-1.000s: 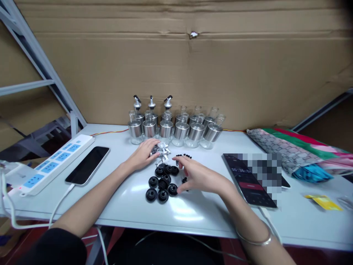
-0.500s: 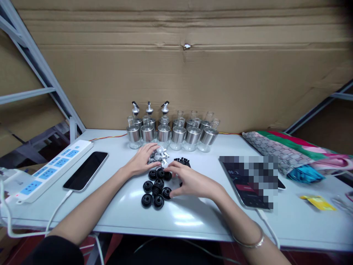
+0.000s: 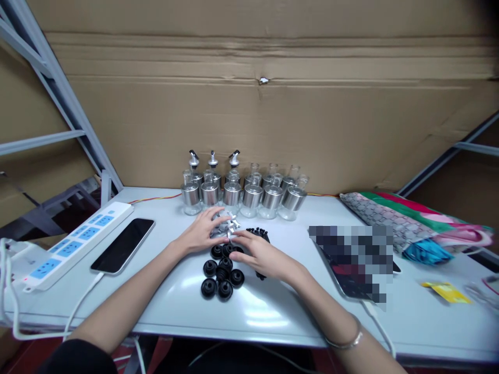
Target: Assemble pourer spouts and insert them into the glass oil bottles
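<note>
My left hand (image 3: 203,229) rests with fingers spread against the left side of a small pile of silver pourer spouts (image 3: 231,224). My right hand (image 3: 267,253) reaches in from the right, thumb and fingers apart, its fingertips at the near edge of that pile. Beneath and in front of the fingers lie several black ringed stoppers (image 3: 225,289), a few partly covered by the right hand. Behind that hand is a heap of small black parts (image 3: 259,232), partly hidden. Glass bottles with steel bands (image 3: 252,197) stand in two rows; three back ones carry pourers (image 3: 234,158).
On the left lie a phone (image 3: 123,245) and a white power strip (image 3: 78,246) with cables. To the right are a partly blurred-out tablet (image 3: 339,270), folded fabric (image 3: 390,221) and a yellow packet (image 3: 448,292). A cardboard wall (image 3: 187,119) closes off the back.
My right hand has shifted slightly left toward the silver spouts, its thumb moving up from the black stoppers. My left fingers have spread wider. The whole view has tilted slightly upward.
</note>
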Tool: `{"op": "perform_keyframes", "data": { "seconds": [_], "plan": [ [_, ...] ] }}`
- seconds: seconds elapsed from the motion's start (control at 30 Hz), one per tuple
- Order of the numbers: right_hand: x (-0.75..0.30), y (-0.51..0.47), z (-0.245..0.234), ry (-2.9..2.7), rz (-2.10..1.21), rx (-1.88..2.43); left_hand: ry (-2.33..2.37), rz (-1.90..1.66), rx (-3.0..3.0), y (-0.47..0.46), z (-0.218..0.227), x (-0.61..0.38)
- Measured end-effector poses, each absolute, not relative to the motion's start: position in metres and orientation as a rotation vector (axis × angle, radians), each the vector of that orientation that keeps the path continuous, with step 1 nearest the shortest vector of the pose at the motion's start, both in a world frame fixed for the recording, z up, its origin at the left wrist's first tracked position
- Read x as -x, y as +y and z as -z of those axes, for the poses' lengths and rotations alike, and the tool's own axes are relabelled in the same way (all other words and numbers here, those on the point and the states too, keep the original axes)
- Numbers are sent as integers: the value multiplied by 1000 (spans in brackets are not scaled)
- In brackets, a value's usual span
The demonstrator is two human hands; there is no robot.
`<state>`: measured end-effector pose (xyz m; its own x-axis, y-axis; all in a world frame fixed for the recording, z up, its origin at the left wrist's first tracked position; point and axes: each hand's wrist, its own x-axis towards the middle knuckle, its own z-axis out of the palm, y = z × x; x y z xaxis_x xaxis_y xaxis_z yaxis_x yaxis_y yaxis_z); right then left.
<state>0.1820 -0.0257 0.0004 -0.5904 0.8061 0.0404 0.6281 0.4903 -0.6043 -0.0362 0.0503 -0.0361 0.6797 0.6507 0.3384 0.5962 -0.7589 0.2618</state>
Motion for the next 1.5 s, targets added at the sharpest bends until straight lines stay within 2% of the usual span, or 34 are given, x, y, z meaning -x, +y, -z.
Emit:
{"op": "perform_keyframes", "data": {
  "seconds": [0.2, 0.3, 0.43, 0.53, 0.67, 0.7, 0.8, 1.0, 1.17, 1.27, 1.5],
  "plan": [
    [-182, -28, -8, -2202, -714, 1123, 946, -712, -2830, 47, 30, 39],
    [-177, -33, -28, -1920, -792, 1009, 943, -898, -2799, 43, 20, 39],
    [-162, -17, -63, -1750, -605, 955, 982, -1232, -2684, 49, -4, 33],
    [-153, 26, -88, -1449, -496, 882, 995, -1347, -2647, 62, -26, 23],
    [-147, 102, -112, -1559, -247, 1215, 976, -1528, -2506, 83, -56, 6],
    [-147, 118, -116, -1648, -225, 1385, 962, -1584, -2450, 88, -62, 2],
    [-144, 151, -118, -1728, -296, 1541, 894, -1693, -2310, 100, -76, -3],
    [-143, 167, -110, -1884, -311, 1592, 864, -1615, -2390, 85, -84, -18],
    [-144, 168, -103, -1918, -275, 1641, 269, -1009, -3156, 29, -81, -67],
    [-141, 164, -96, -1915, -233, 1660, 370, -867, -3281, 24, -73, -80],
    [-131, 154, -93, -1844, -228, 1724, 699, -970, -3209, 62, -64, -57]
  ]
}}
